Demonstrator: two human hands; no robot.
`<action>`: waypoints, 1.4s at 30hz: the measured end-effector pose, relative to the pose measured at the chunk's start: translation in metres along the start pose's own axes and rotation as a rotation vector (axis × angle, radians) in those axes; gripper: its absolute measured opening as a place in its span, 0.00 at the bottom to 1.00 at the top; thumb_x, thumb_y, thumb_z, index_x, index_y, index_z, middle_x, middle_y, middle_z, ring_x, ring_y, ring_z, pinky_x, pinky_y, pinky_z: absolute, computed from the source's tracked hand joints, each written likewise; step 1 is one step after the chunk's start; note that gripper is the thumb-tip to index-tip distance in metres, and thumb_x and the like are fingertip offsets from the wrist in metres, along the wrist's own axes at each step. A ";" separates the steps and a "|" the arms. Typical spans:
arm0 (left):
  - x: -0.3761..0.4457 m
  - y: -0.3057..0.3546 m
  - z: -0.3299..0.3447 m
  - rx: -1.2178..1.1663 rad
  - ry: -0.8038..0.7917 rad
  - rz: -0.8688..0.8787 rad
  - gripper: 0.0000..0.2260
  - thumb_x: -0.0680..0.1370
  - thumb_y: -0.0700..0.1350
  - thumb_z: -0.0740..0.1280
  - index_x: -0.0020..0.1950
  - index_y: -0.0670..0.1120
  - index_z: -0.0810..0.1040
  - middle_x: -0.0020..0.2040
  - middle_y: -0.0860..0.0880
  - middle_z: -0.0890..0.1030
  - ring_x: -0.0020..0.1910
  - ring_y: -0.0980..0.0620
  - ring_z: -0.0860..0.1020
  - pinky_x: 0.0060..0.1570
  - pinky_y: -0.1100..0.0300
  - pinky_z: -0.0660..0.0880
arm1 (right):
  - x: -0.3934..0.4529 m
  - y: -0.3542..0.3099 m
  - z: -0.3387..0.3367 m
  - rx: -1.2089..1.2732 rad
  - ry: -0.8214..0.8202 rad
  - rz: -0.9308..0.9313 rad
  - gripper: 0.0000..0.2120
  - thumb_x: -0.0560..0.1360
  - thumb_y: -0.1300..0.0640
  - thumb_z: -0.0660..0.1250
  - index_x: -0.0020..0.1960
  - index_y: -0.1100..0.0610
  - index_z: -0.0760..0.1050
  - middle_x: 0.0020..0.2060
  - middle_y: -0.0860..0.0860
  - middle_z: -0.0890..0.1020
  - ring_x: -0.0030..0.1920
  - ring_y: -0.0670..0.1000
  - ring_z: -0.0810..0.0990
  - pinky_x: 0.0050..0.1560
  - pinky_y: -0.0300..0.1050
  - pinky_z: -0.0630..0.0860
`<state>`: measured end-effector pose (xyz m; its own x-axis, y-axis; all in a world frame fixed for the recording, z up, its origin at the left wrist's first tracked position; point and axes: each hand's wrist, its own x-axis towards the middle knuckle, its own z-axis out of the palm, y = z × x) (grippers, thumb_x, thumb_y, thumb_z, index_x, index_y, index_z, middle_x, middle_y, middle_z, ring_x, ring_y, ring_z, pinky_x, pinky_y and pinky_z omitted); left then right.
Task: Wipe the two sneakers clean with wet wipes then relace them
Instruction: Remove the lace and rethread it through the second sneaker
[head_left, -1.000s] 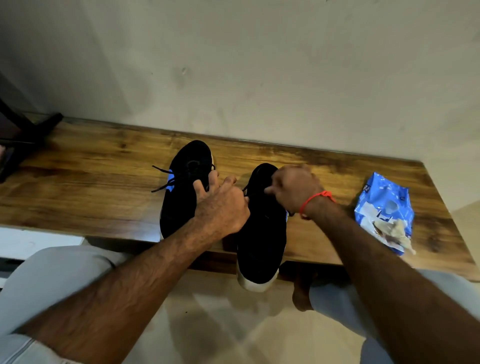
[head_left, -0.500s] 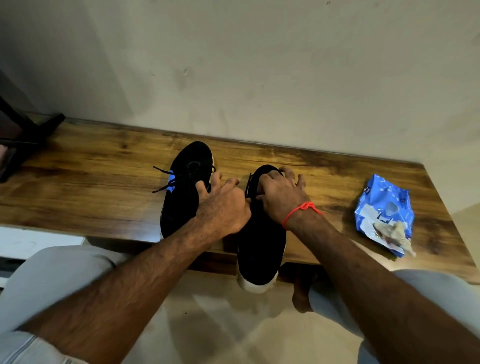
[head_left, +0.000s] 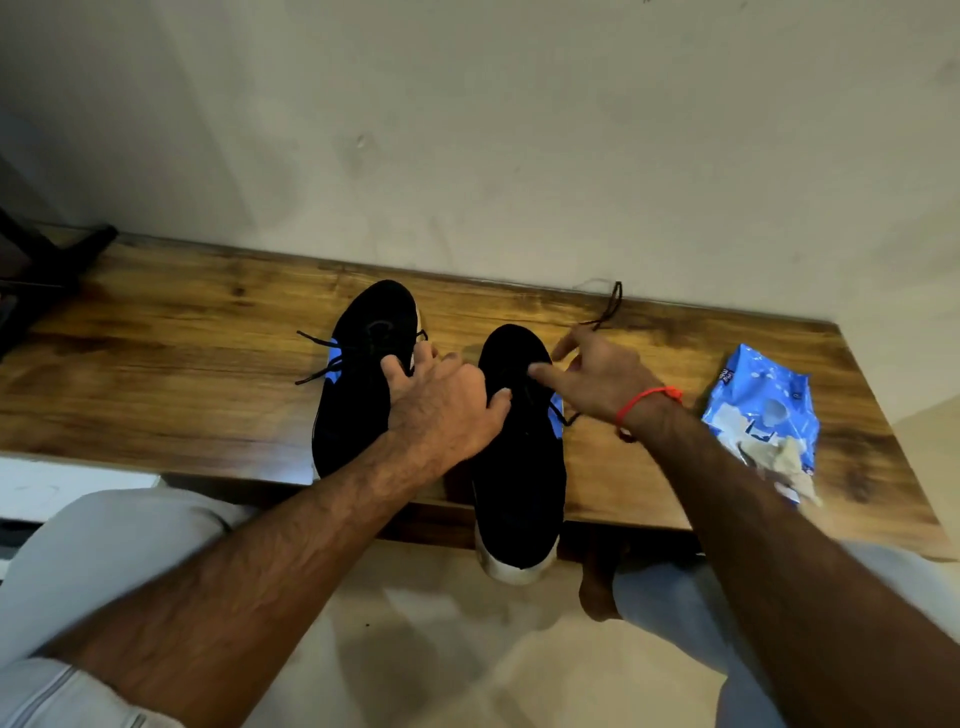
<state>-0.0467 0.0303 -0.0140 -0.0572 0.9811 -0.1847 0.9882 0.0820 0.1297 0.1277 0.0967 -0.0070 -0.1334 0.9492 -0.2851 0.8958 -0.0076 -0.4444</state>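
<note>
Lacing the right-hand black sneaker (head_left: 519, 467)

Our left hand (head_left: 441, 410) gripped that sneaker; our right hand (head_left: 597, 379), just beside it, pinched its black lace (head_left: 605, 312), pulled towards the wall.

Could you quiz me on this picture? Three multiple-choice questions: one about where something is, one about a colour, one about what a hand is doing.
1. Where is the wet wipes pack?
A. right end of the bench
B. floor
C. inside a sneaker

2. What colour is the wrist thread?
A. green
B. red
C. white

3. What is the right hand doing?
A. resting flat
B. wiping
C. pulling a shoelace

Answers: 1 A, it lies on the wooden bench beyond the right sneaker. 2 B, plainly red. 3 C, the lace runs up from its fingers.
</note>
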 end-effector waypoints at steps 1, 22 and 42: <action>0.001 0.002 0.000 0.016 0.024 -0.001 0.21 0.81 0.65 0.57 0.53 0.52 0.80 0.60 0.52 0.77 0.69 0.44 0.64 0.62 0.38 0.62 | -0.003 -0.004 0.007 -0.031 -0.068 -0.012 0.17 0.72 0.36 0.67 0.52 0.47 0.73 0.48 0.50 0.80 0.55 0.56 0.77 0.53 0.48 0.75; 0.013 0.015 0.009 0.092 0.116 0.119 0.13 0.79 0.51 0.68 0.64 0.59 0.79 0.70 0.54 0.73 0.68 0.44 0.64 0.66 0.40 0.62 | -0.009 -0.008 0.029 -0.065 -0.012 -0.163 0.11 0.79 0.47 0.64 0.49 0.53 0.78 0.45 0.54 0.81 0.48 0.55 0.80 0.46 0.51 0.80; 0.033 -0.023 -0.019 -0.542 0.148 -0.224 0.09 0.76 0.53 0.75 0.37 0.58 0.79 0.56 0.54 0.82 0.66 0.45 0.73 0.63 0.48 0.67 | -0.010 0.009 0.007 0.116 0.057 0.064 0.14 0.80 0.53 0.65 0.40 0.58 0.79 0.32 0.51 0.77 0.35 0.51 0.76 0.27 0.38 0.63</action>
<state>-0.0739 0.0646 -0.0044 -0.3135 0.9403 -0.1329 0.7383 0.3293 0.5887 0.1339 0.0850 -0.0141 -0.0504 0.9620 -0.2684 0.8465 -0.1015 -0.5227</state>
